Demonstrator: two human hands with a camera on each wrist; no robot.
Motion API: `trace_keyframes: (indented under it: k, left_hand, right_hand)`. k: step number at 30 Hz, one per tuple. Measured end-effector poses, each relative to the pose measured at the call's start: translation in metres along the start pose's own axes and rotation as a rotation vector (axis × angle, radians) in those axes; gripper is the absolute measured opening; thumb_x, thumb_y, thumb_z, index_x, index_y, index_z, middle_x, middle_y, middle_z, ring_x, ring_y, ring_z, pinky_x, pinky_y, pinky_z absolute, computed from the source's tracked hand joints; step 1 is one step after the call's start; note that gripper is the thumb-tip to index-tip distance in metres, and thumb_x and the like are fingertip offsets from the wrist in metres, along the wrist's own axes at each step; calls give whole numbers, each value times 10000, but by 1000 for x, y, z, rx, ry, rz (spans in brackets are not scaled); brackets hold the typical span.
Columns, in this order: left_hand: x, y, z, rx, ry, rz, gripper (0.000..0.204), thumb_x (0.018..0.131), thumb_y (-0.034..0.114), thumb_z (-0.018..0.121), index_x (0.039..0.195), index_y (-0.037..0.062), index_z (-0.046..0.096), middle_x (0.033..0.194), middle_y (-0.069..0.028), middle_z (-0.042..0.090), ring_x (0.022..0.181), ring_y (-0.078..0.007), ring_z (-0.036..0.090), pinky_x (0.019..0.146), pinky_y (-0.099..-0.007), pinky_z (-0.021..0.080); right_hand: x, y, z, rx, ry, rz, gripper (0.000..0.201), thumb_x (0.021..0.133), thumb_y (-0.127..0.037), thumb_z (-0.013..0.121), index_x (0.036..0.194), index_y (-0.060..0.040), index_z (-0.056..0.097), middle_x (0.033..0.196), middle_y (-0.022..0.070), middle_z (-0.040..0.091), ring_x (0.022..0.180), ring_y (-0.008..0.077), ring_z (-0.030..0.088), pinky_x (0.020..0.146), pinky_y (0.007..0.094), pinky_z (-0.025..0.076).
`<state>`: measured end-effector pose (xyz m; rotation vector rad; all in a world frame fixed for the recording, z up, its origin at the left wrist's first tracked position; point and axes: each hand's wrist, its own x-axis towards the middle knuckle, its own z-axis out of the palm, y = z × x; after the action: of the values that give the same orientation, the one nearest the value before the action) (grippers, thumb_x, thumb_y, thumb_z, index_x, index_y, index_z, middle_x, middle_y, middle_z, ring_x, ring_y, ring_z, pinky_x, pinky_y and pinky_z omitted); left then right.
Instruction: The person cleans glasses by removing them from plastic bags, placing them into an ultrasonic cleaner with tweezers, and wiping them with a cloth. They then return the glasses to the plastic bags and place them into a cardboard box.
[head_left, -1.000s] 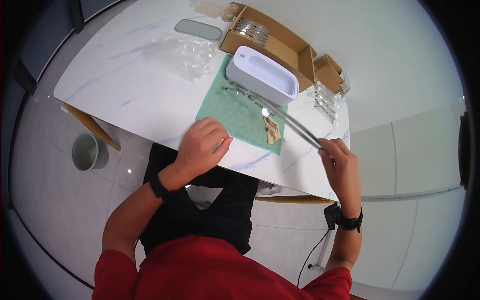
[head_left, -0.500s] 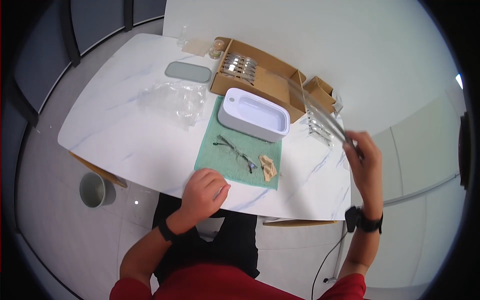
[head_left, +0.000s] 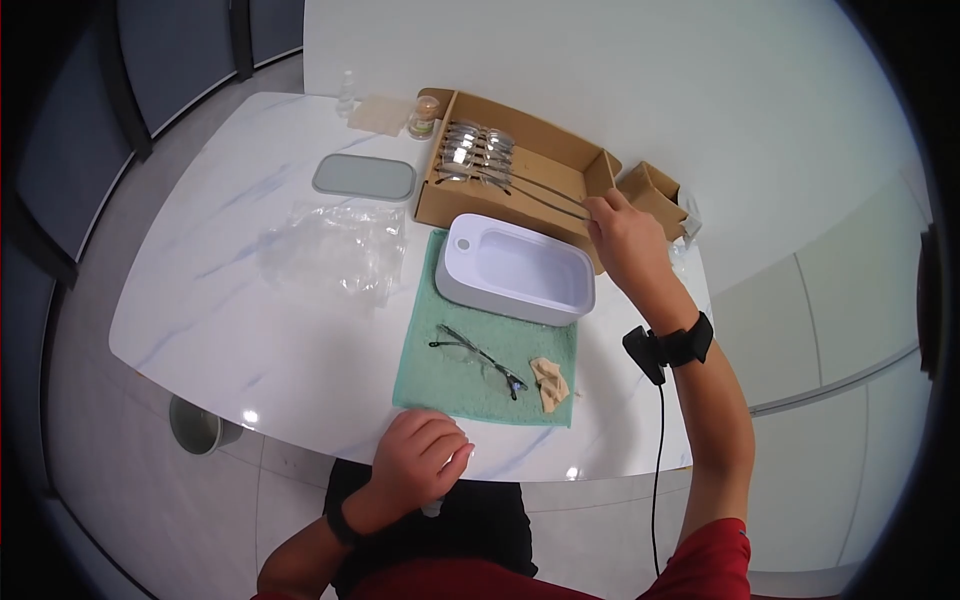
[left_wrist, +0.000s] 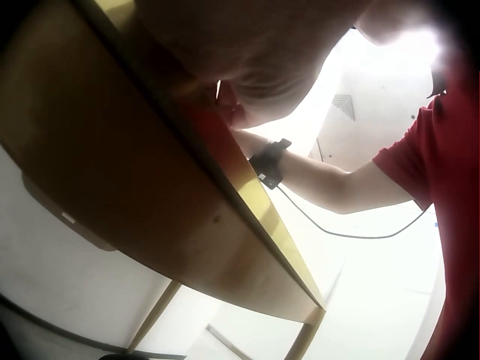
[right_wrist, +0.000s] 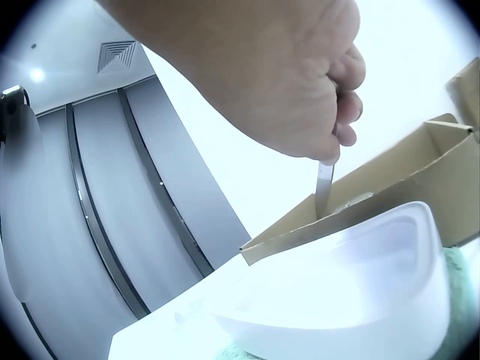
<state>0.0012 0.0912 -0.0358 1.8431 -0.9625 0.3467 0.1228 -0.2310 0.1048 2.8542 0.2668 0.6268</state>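
My right hand [head_left: 632,240] holds long metal tweezers [head_left: 556,205] over the open cardboard box [head_left: 535,208]. The tips reach the near end of a row of eyeglasses [head_left: 464,157] in the box. In the right wrist view the fingers are wrapped around the tweezers [right_wrist: 324,186], close above the box wall. Another pair of glasses [head_left: 484,356] lies on the green cloth [head_left: 425,385], beside a crumpled beige cloth [head_left: 549,384]. My left hand [head_left: 422,458] rests at the table's front edge, fingers loosely curled, with nothing seen in it.
A white ultrasonic-cleaner-like tub [head_left: 520,298] stands on the cloth, between me and the box. To the left are a grey lid [head_left: 365,177] and clear plastic bags [head_left: 335,250]. A small jar [head_left: 423,120] stands behind. A smaller carton [head_left: 652,196] is at right.
My right hand lifted the tweezers from over the green cloth, swung them up to the right, then brought them over the cardboard box to the eyeglasses. The left hand stays at the table edge.
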Motion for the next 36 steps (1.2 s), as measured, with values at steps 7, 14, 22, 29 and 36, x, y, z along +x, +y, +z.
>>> trace_keyframes:
  k: [7,14,22,29,36]
  left_hand:
    - [2,-1,-1,-10,-27,-10,146,716,45,765,806,92,660,864,-22,672,866,-232,648,759,-366,497]
    - [4,0,-3,9,-33,11,129,761,71,756,828,84,647,868,-28,651,859,-232,631,756,-368,500]
    - [0,-1,1,16,9,45,134,744,43,756,812,71,644,851,-44,646,841,-244,631,737,-374,489]
    - [-3,-2,6,43,61,63,136,744,43,758,807,67,640,833,-51,628,826,-254,621,726,-388,484]
    - [-4,1,8,74,69,63,136,750,37,752,796,64,627,827,-66,624,812,-269,608,717,-396,473]
  right_hand:
    - [11,0,7,-82,-46,-66,113,850,-76,634,951,-28,618,893,100,600,753,314,673,630,419,551]
    - [-7,10,-19,-3,18,-96,177,858,-56,631,1033,-35,650,912,93,626,721,311,665,610,402,539]
    - [-67,3,-100,54,129,32,215,872,2,679,1083,-43,676,895,80,649,683,292,649,615,377,529]
    - [-135,-2,-132,42,-12,30,241,862,-5,699,1099,-39,675,934,78,670,714,273,664,624,367,534]
    - [-139,8,-102,24,-80,-116,222,858,-49,698,1078,-44,674,918,67,654,717,275,660,623,372,539]
